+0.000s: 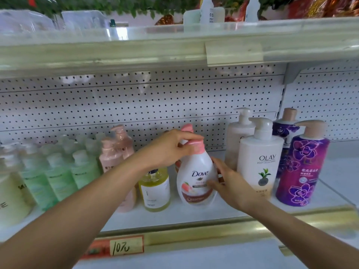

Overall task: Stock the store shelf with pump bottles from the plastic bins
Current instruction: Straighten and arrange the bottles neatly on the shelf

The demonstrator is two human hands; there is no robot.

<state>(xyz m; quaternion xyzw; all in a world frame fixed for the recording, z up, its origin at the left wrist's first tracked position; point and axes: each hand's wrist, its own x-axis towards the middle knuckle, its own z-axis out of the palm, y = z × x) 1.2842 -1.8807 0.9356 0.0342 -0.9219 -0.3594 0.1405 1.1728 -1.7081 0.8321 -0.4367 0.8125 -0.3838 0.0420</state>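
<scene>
I'm seeing the Dove bottle [196, 177] showing white, its pump cap [194, 145] pink. The neighbouring bottle [155, 188] is glowing yellow, the row of bottles [58, 181] is looking pale green, and the flowered bottle [301, 171] is shining purple before white, black-dotted pegboard [136, 101].

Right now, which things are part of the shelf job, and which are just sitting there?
In the job: Dove bottle, left hand gripping its pink pump, right hand holding its side, shelf.
Just sitting: Olay bottle, purple bottle, green bottles, price tag.
</scene>
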